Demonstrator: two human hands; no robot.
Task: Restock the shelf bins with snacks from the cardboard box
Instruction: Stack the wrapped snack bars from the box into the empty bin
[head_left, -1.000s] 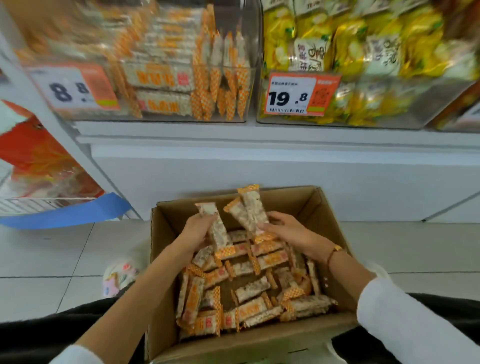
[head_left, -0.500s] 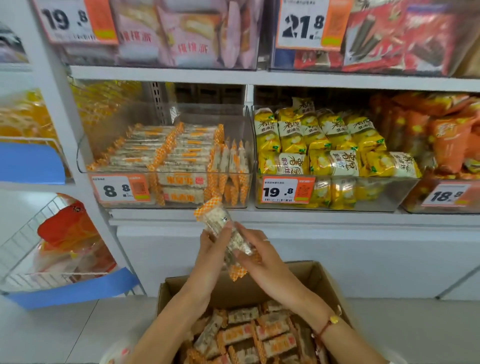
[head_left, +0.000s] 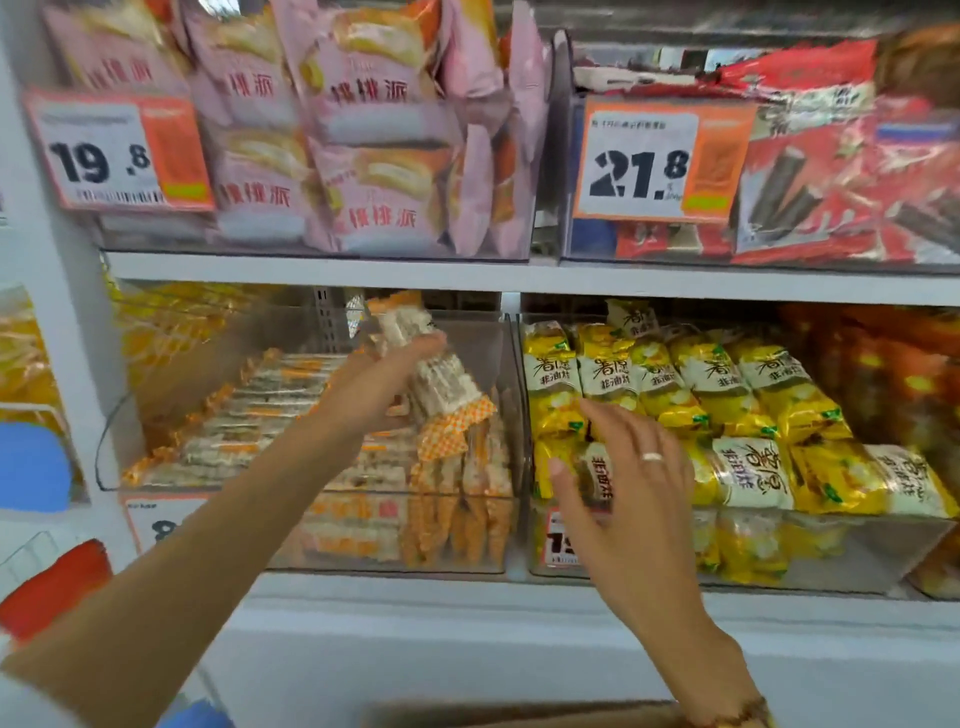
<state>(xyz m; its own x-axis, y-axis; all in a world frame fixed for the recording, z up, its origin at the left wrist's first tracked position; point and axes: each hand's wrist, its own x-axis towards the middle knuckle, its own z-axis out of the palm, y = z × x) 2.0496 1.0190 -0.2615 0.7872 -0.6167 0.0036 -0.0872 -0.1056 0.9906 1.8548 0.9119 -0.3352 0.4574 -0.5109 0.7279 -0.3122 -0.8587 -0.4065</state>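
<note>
The left hand (head_left: 374, 384) grips a small bunch of snack bars (head_left: 434, 374) in clear wrappers with orange checked ends, fingers curled round the middle of them, and holds them tilted above the clear bin (head_left: 498, 530) at the left end of the lower shelf (head_left: 519, 584). That bin already carries rows of the same bars lying flat, with more standing upright against its front right corner. The right hand (head_left: 631, 499) is spread wide, fingers straight and apart, holding nothing; it hovers in front of the divide between that bin and the next bin along, which is full of yellow snack bags (head_left: 727, 395). A ring (head_left: 652, 457) shows on one finger and a bracelet (head_left: 743, 717) on the wrist. Only the top edge of the cardboard box (head_left: 519, 714) shows, at the bottom of the view below the shelf front. On the upper shelf (head_left: 363, 267) stand a bin of pink cake packets (head_left: 363, 156) and one of red packets (head_left: 831, 171), each with an orange-and-white price tag (head_left: 117, 150) on its front.
</note>
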